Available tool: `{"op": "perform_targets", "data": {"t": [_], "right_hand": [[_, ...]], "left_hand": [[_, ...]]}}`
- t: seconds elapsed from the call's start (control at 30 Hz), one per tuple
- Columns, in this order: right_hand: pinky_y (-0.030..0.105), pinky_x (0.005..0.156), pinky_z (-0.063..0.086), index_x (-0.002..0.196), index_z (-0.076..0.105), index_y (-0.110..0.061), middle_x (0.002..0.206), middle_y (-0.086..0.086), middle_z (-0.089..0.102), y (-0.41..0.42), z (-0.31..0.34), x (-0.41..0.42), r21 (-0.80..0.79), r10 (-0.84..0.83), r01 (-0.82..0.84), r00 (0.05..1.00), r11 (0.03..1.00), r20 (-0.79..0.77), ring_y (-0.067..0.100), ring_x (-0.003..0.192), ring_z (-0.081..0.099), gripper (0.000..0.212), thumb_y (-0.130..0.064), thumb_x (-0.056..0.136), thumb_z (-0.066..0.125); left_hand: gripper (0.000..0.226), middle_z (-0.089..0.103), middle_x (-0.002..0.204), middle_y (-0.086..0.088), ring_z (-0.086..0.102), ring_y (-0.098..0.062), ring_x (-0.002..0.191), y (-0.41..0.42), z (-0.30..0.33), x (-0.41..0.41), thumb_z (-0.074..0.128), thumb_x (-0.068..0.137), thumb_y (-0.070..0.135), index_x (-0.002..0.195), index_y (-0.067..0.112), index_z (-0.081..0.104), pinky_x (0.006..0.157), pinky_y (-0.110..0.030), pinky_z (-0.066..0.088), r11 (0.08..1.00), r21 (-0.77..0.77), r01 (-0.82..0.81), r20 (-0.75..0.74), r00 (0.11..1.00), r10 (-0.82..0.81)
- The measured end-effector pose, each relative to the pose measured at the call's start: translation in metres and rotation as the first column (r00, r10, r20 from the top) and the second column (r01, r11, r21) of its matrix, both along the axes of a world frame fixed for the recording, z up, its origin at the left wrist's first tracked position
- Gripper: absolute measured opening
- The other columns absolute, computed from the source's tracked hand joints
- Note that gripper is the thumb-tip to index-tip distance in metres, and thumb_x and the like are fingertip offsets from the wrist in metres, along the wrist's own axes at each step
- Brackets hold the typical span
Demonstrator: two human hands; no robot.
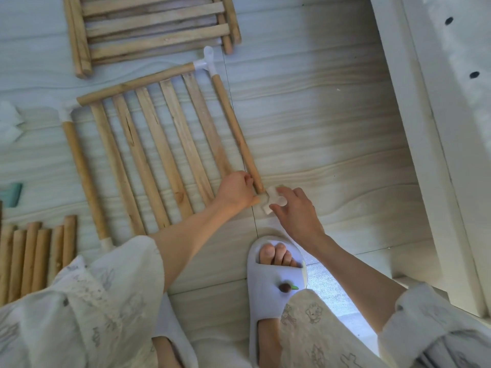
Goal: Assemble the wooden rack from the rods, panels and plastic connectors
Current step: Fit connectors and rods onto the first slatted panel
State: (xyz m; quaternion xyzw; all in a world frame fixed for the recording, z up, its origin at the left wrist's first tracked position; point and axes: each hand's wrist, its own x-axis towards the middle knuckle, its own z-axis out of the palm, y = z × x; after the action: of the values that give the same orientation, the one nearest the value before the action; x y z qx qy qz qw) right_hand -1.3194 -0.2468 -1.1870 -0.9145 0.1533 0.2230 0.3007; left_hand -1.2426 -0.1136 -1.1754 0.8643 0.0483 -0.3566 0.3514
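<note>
A slatted wooden panel (148, 144) lies flat on the floor with round rods along its sides. White plastic connectors sit at its far right corner (206, 63), far left corner (65, 110) and near left corner (106, 244). My left hand (236, 191) grips the near end of the right side rod (233, 128). My right hand (295, 211) pinches a white connector (271, 201) at that rod's end, by the panel's near right corner. The joint itself is partly hidden by my fingers.
A stack of more slatted panels (151, 27) lies further away. Several loose rods (34, 256) lie at the near left. White plastic pieces (9, 120) and a teal object (13, 193) sit at the left edge. White furniture (438, 128) borders the right. My slippered foot (276, 282) stands just below my hands.
</note>
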Motion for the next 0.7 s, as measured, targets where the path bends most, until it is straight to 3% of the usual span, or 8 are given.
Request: {"op": "perform_targets", "data": {"t": [0.1, 0.17, 0.3, 0.43, 0.57, 0.7], "right_hand": [[0.02, 0.078, 0.033, 0.128, 0.054, -0.009, 0.12, 0.01, 0.052, -0.002, -0.003, 0.005, 0.039, -0.04, 0.039, 0.999, 0.998, 0.031, 0.021, 0.088, 0.062, 0.038, -0.021, 0.092, 0.058], [0.02, 0.08, 0.037, 0.122, 0.059, -0.006, 0.116, 0.011, 0.055, -0.005, -0.004, 0.005, 0.076, -0.07, 0.066, 0.996, 0.995, 0.049, 0.016, 0.078, 0.057, 0.035, -0.019, 0.089, 0.062], [0.02, 0.08, 0.041, 0.118, 0.062, -0.004, 0.112, 0.011, 0.057, -0.007, -0.005, 0.0, 0.118, -0.076, 0.067, 0.995, 0.991, 0.068, 0.011, 0.071, 0.053, 0.035, -0.017, 0.087, 0.066], [0.028, 0.084, 0.047, 0.118, 0.062, -0.003, 0.112, 0.012, 0.057, -0.009, -0.004, -0.003, 0.138, -0.061, 0.052, 0.996, 0.989, 0.064, 0.015, 0.073, 0.056, 0.034, -0.015, 0.086, 0.067], [0.033, 0.085, 0.049, 0.115, 0.063, -0.002, 0.108, 0.013, 0.058, -0.008, -0.003, -0.001, 0.17, -0.088, 0.073, 0.993, 0.983, 0.083, 0.016, 0.072, 0.057, 0.034, -0.015, 0.084, 0.069], [0.024, 0.081, 0.047, 0.114, 0.064, -0.003, 0.105, 0.01, 0.058, -0.008, -0.003, 0.003, 0.179, -0.121, 0.103, 0.988, 0.978, 0.096, 0.014, 0.071, 0.055, 0.035, -0.017, 0.083, 0.07]], "left_hand": [[0.026, 0.067, 0.096, -0.009, 0.06, -0.022, 0.093, -0.008, -0.003, 0.01, 0.045, 0.098, 0.017, 0.094, 0.005, 0.068, 0.07, -0.018, 0.037, 0.992, 0.008, -0.125, -0.058, 0.99, 0.126], [0.025, 0.064, 0.085, -0.007, 0.058, -0.021, 0.086, -0.012, -0.006, 0.016, 0.052, 0.094, 0.022, 0.078, 0.009, 0.066, 0.07, -0.023, 0.039, 0.973, 0.023, -0.23, -0.121, 0.965, 0.232], [0.034, 0.064, 0.088, -0.008, 0.061, -0.024, 0.087, -0.02, -0.011, 0.024, 0.064, 0.086, 0.037, 0.093, 0.003, 0.065, 0.069, -0.03, 0.045, 0.948, 0.094, -0.305, -0.185, 0.93, 0.318], [0.028, 0.052, 0.072, -0.001, 0.054, -0.022, 0.077, -0.026, -0.007, 0.027, 0.065, 0.085, 0.038, 0.084, 0.012, 0.055, 0.062, -0.03, 0.04, 0.945, 0.179, -0.275, -0.18, 0.935, 0.306], [0.026, 0.065, 0.086, -0.007, 0.062, -0.023, 0.086, -0.027, -0.01, 0.03, 0.067, 0.081, 0.032, 0.089, 0.007, 0.064, 0.068, -0.029, 0.049, 0.904, 0.098, -0.416, -0.228, 0.875, 0.427], [0.027, 0.067, 0.087, -0.006, 0.059, -0.018, 0.079, -0.025, -0.012, 0.032, 0.07, 0.081, 0.033, 0.09, 0.007, 0.068, 0.056, -0.023, 0.043, 0.871, 0.019, -0.492, -0.275, 0.835, 0.477]]}}
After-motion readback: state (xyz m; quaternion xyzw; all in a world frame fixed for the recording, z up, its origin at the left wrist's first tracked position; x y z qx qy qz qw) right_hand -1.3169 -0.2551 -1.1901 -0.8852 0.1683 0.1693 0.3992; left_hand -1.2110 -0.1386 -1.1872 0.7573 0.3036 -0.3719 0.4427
